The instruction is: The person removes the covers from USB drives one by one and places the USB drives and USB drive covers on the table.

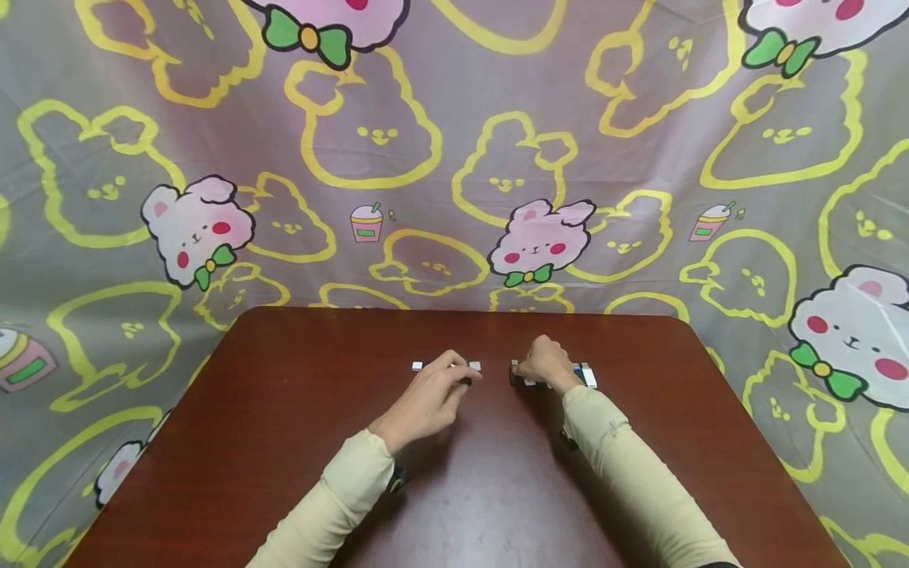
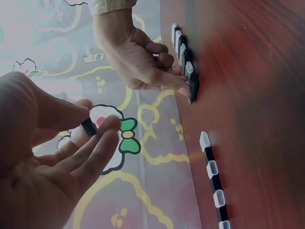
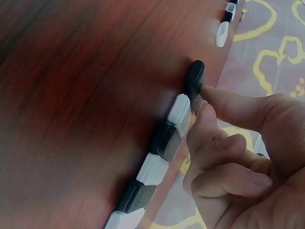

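Note:
My left hand (image 1: pixel 424 401) is raised over the table and pinches a small black cap (image 2: pixel 88 127) between thumb and fingers. At the near end of a row of black and white USB sticks, my right hand (image 1: pixel 548 364) holds a black USB stick (image 3: pixel 194 78) with thumb and index finger. That stick stays on the table, close beside a white USB stick (image 3: pixel 179 109). The other fingers of the right hand are curled. Behind the left hand lies a second row of small pieces, black alternating with hollow white caps (image 2: pixel 212 169).
Both rows lie near the far edge of the brown wooden table (image 1: pixel 319 371), with a gap between them. A patterned cloth (image 1: pixel 440 197) with cartoon bears hangs behind and beside the table.

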A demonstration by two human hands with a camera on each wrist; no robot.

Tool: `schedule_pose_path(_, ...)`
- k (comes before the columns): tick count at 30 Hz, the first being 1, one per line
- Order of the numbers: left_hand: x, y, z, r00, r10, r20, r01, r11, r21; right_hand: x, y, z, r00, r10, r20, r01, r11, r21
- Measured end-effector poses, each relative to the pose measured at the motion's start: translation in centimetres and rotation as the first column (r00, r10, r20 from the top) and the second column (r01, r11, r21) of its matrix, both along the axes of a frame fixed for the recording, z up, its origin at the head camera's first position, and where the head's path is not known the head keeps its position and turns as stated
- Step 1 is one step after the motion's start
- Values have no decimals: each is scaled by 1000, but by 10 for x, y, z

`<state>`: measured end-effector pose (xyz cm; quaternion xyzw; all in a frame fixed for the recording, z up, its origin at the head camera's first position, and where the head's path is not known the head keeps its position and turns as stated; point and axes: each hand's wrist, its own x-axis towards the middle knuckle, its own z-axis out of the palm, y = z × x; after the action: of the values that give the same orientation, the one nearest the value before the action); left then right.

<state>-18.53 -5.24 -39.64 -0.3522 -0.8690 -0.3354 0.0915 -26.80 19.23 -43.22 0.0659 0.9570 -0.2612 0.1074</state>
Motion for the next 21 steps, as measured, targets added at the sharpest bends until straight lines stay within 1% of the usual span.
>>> schedule_pose_path(2,-5,2,0,1000,2,-18,-1,1000,12,0,1,1,1000,11,10,-11,1000,8)
schedule_pose_path(5,-14,4,0,1000,15,-17,-14,1000,27,1,2,3,1000,14,6,-14,1000,14)
schedule_pose_path(10,-27,12,1,998,48,42,-48,999,-1,1,5,5,1000,6,-2,-6,1000,11)
schedule_pose_path(12,-33,16,1,996,65,65,-64,998,-22,0,7,9,1000,-6,-11,6,1000,-5)
schedule_pose_path(14,-40,21,-1,994,78,78,-75,996,-38,0,9,16,998,-40,-45,38,999,-39)
schedule_pose_path(16,-49,26,-2,992,86,89,-81,995,-56,-1,11,26,991,-69,-112,61,995,-75)
schedule_pose_path(19,-62,34,-4,991,89,100,-79,992,-98,2,15,43,973,-91,-213,66,990,-124)
schedule_pose_path(21,-72,39,-7,991,91,96,-78,987,-138,6,17,53,963,-84,-255,50,989,-136)
